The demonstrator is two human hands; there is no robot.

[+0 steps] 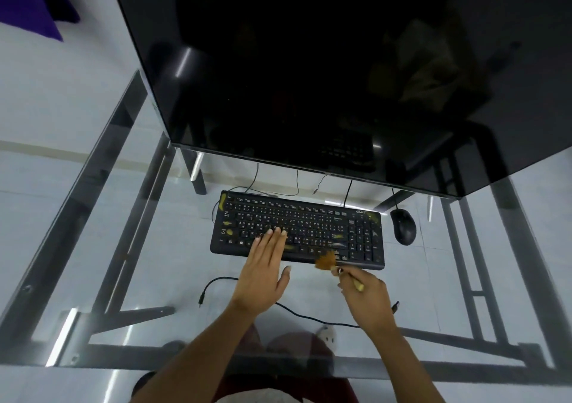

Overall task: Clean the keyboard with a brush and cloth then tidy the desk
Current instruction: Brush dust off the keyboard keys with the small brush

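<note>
**Brushing the front edge of the keyboard**

While I watch from the head view, the keyboard (pixel 297 229) lies flat near the middle of the glass desk (pixel 93 217), just in front of the dark monitor (pixel 309 62). My left hand (pixel 263 275) lies open, its straight fingers pressing on the lower left keys. My right hand (pixel 365 294) pinches the brush (pixel 334 263) by its thin handle, bristles touching the keyboard's near edge, right of the space bar.

I judge the keyboard light and stiff, apt to slide on glass, so the flat hand steadies it; better to press on the frame than on keys, which give. The brush looks soft-tipped and light; holding it close behind the bristles should give control. Yellowish smears show on several keys.

I see no cloth. A mouse (pixel 402 226) sits just right of the keyboard, and a loose cable (pixel 247 285) curls on the glass near me. Through the glass, the metal frame and pale floor tiles show
</note>
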